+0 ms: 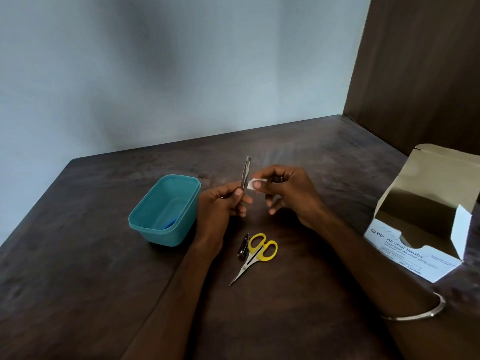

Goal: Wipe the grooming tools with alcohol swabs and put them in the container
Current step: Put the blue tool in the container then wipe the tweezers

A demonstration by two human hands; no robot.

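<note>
My left hand (pixel 220 206) pinches metal tweezers (pixel 246 171) by their lower end, tips pointing up. My right hand (pixel 285 190) holds a small white alcohol swab (pixel 253 183) between thumb and fingers, right beside the tweezers' shaft. A teal plastic container (pixel 145 224) stands to the left of my hands with something blue (pixel 170 224) inside it. On the table in front of me lie yellow-handled scissors (pixel 255 255) and, touching them on the left, a dark metal nail clipper (pixel 243 247).
An open white box of alcohol swabs (pixel 415 245) sits at the right edge of the dark wooden table (pixel 91 281). A pale wall stands behind, and a dark wooden panel (pixel 420 74) rises at the right. A metal bangle (pixel 426 310) circles my right forearm.
</note>
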